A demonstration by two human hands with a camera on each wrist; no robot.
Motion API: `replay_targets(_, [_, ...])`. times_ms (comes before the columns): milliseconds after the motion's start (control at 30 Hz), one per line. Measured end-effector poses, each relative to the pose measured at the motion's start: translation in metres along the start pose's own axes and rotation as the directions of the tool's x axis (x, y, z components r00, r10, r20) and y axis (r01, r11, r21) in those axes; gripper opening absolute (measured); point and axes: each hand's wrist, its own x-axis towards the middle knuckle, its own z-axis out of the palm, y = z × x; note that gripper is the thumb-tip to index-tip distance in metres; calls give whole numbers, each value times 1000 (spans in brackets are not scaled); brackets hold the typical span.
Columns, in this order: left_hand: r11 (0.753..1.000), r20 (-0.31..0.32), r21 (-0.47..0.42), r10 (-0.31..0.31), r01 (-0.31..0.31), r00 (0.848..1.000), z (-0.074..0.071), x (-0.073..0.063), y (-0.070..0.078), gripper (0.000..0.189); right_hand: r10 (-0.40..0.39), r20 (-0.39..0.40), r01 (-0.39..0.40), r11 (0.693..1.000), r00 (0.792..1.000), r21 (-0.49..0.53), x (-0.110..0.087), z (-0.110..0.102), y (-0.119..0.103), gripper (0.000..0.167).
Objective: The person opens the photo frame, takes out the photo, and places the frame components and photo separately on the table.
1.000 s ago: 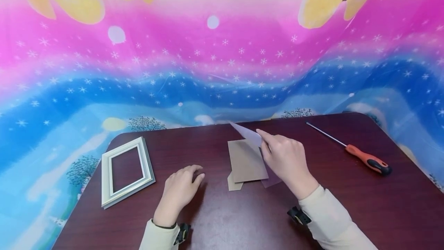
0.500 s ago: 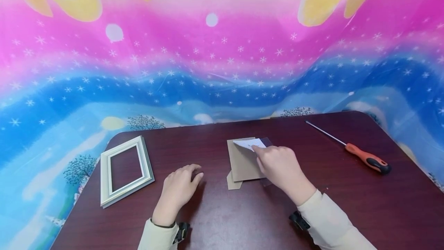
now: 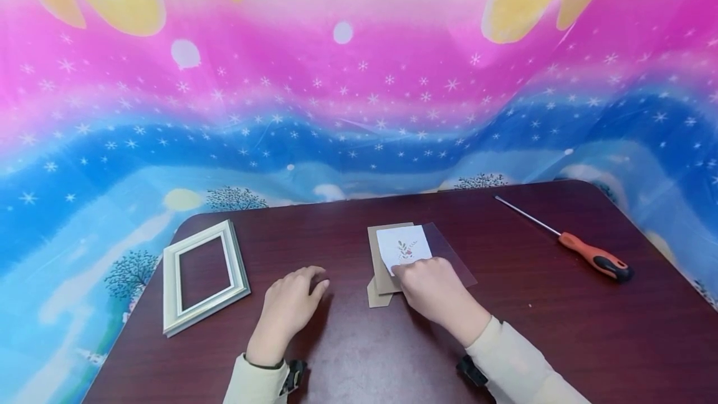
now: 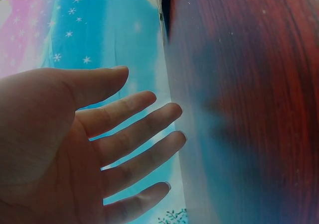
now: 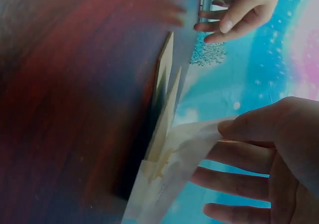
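My right hand [image 3: 440, 292] pinches the near edge of a white paper card [image 3: 402, 239] between thumb and forefinger. Leaves and a red flower are printed on the card. In the right wrist view, the card [image 5: 164, 184] slopes down from the thumb, while the other fingers spread apart behind it. Beneath the card lies a brown backing board [image 3: 384, 278], with a tan angled piece [image 3: 378, 295] poking out at its lower left. A clear sheet [image 3: 454, 260] shows from under the right side. My left hand [image 3: 291, 304], fingers loosely bent, holds nothing; its palm [image 4: 55, 144] shows in the left wrist view.
On the left of the dark red table [image 3: 348, 354] lies a cream picture frame [image 3: 172, 292], its opening showing bare table. A screwdriver [image 3: 594, 257] with an orange and black handle lies at the right. A colourful snowflake-patterned cloth [image 3: 348, 105] hangs behind the table.
My right hand has turned the card over from a raised tilt so its printed face shows, and brought it down over the board, moving left and nearer. My left hand stays put.
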Motion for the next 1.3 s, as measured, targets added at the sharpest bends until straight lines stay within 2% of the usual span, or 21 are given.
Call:
replay_targets(433, [1000, 0, 4, -1, 1, 1000, 0, 0, -1, 28, -39, -10, 39, 999, 999, -4, -4, 9, -5, 19])
replay_targets(733, [1000, 4, -6, -7, 7, 1000, 1, -1, -2, 28, -35, -2, 36, 999, 999, 13, -5, 6, -4, 12])
replay_targets(900, [1000, 0, -5, -6, 6, 1000, 0, -1, -2, 28, -21, -4, 21, 1000, 1000, 13, -8, 3, 2, 5])
replay_targets(1100, [1000, -3, -1, 1, -1, 1000, 0, 0, -2, 28, 11, 2, -11, 999, 1000, 35, -14, -4, 13, 16])
replay_targets(1300, [1000, -11, -5, 11, -11, 1000, 1, 0, -1, 27, 55, 16, -56, 997, 998, 49, -23, -12, 27, 17])
